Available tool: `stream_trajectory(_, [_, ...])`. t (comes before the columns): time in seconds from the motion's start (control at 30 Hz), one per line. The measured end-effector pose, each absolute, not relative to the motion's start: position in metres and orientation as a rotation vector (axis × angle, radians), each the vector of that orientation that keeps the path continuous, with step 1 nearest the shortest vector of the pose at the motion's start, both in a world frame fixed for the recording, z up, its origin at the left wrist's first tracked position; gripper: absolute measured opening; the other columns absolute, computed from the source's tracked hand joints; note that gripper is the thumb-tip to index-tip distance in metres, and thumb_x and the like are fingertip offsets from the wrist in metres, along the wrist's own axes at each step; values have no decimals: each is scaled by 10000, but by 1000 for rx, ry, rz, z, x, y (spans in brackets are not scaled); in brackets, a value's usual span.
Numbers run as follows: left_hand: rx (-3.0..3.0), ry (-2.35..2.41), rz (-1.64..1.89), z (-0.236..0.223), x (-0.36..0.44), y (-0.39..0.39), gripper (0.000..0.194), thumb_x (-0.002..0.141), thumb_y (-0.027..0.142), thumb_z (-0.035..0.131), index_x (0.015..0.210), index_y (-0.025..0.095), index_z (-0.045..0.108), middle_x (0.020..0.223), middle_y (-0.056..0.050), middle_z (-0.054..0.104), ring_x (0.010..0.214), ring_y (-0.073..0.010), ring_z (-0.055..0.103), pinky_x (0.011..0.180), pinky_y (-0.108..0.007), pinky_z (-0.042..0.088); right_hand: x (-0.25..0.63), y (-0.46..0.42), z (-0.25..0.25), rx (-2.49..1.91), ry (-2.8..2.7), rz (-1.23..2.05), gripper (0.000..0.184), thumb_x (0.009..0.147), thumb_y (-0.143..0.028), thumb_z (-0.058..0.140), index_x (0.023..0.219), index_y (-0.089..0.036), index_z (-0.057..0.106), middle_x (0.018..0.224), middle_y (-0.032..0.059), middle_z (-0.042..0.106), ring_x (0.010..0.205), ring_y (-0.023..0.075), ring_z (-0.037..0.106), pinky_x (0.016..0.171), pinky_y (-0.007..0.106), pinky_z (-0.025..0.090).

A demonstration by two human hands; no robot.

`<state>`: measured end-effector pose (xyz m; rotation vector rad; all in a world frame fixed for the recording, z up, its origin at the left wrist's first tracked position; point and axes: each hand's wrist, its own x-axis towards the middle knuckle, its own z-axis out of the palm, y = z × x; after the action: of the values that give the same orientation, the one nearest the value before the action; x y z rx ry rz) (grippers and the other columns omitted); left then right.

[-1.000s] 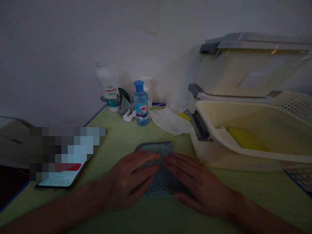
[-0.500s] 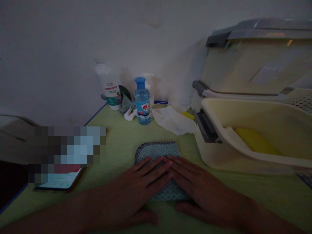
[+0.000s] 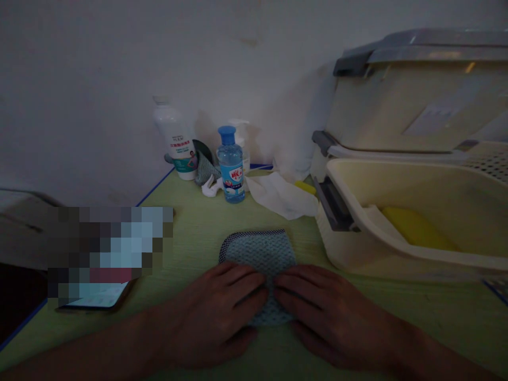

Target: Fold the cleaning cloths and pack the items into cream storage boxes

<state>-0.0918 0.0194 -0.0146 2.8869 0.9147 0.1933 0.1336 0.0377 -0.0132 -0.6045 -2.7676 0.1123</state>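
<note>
A folded blue-grey cleaning cloth [image 3: 260, 247] with a woven texture and a dark checked border lies on the green table in front of me. My left hand [image 3: 222, 312] rests over its left side, fingers bent with their tips on the cloth and the thumb by the near edge. Over the right side, my right hand [image 3: 333, 317] curls its fingers in the same way. A narrow strip of cloth shows between the two hands. The fingers hide parts of both side edges.
A phone [image 3: 93, 296], partly blurred out, lies at left. Behind the cloth stand a blue bottle [image 3: 232, 169], a white bottle [image 3: 174, 137] and a pump bottle [image 3: 243, 143], beside a white tissue [image 3: 281, 196]. At right, an open cream bin [image 3: 369, 259] holds a yellow item [image 3: 416, 227].
Both hands first lay with fingertips close together on the cloth, then flattened with fingertips meeting. Now they are apart and nearer me, fingers curled, and more of the cloth's far part shows.
</note>
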Motion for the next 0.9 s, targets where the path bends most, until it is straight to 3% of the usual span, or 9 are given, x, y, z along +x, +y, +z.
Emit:
stream_trajectory(0.27, [2944,940,203,-14,-91,19,272,846,254,491,1094,147,527,1114,-105,607,1001,-233,546,855,-365,457,133,41,-11,-526,-2677,52,304,854,-97,348,928,-97,644,940,99,696,833,205,629,757,310,517])
stream_trajectory(0.47, [3028,923,298,-10,-92,19,295,875,140,392,1149,117,499,1122,-106,618,1018,-199,553,875,-306,455,136,43,-9,-602,-2644,138,303,806,-52,361,945,-104,626,931,92,702,831,192,646,751,301,535])
stream_trajectory(0.7, [3078,990,371,-16,-97,23,276,892,80,309,945,138,574,935,-96,652,800,-197,607,652,-302,506,137,43,-10,-637,-2662,190,313,776,-34,359,944,-127,606,914,105,694,834,197,643,741,315,533])
stream_trajectory(0.9, [2860,1036,354,-12,-104,28,316,867,53,295,928,163,584,870,-55,656,691,-155,603,647,-263,488,139,45,-10,-714,-2687,235,279,782,-44,361,907,-138,592,823,100,669,744,194,627,666,306,519])
